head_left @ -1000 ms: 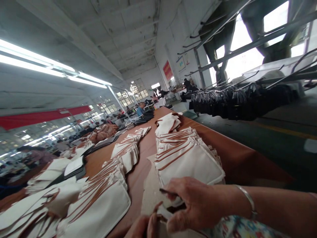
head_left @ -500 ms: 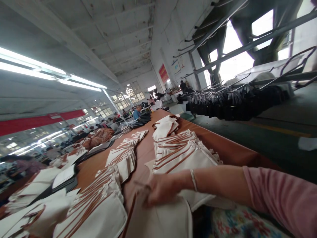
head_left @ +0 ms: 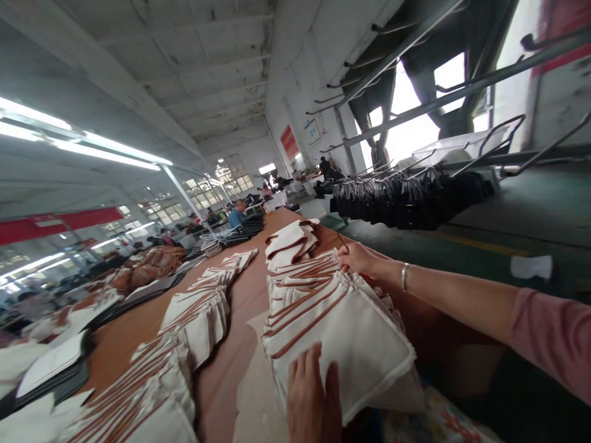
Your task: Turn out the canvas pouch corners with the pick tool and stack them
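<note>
My left hand [head_left: 310, 391] lies with its fingers stretched on the near end of a fanned stack of cream fabric pieces [head_left: 351, 344] with brown trim. At the far right side of that stack is my right hand [head_left: 360, 259], a bracelet on its wrist. Its fingers are closed, and a thin dark tip shows above them; what they hold is too small to name. The fingers are close to the upper edges of the pieces. Beyond the stack rests a looser pile of cream pieces [head_left: 289, 243] with brown edges.
A second long row of cream pieces [head_left: 203, 320] runs along the left of the brown table [head_left: 221, 363]. Dark sheets topped with white [head_left: 50, 363] lie farther left. A metal rack with black hanging items [head_left: 406, 200] stands right. A person in blue [head_left: 237, 215] sits at the back.
My right hand has moved from the near piece, up and away to the stack's far right side. My left hand has come into view on the stack. The view has shifted right.
</note>
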A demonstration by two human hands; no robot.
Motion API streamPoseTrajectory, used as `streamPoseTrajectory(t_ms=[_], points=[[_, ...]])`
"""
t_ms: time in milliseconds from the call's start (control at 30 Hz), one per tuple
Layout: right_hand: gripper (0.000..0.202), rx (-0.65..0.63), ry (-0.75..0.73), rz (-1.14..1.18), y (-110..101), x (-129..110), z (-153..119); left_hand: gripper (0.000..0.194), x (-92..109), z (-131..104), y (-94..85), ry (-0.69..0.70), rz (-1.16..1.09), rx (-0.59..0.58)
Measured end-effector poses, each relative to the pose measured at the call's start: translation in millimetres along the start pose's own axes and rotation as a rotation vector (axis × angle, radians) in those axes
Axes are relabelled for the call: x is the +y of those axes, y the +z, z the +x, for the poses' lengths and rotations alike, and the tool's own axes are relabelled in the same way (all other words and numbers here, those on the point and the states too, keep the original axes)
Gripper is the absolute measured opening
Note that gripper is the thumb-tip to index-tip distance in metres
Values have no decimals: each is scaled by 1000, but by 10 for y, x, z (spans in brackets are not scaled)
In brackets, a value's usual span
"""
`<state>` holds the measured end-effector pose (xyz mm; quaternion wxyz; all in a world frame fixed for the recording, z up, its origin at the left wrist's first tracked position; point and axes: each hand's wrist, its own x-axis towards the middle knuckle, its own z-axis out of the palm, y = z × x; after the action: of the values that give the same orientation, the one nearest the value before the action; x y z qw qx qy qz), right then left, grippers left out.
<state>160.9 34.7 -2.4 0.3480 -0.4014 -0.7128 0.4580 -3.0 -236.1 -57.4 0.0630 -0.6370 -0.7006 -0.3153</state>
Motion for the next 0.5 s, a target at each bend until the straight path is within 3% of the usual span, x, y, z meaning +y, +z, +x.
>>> streamPoseTrajectory(t_ms=[133,233,333,500], points=[[27,-104,-79,-110,52,50,-39,30,242,812,436,58,102,-78],[24,-264,-146,-223,108,-15,30,14,358,1171,667,40,146,-83],[23,-480,-167,-358,158,-50,133,13,447,1201,757,62,186,-69],[24,-705,-149,-564,226,-11,285,8,438,969,680,191,272,-48]])
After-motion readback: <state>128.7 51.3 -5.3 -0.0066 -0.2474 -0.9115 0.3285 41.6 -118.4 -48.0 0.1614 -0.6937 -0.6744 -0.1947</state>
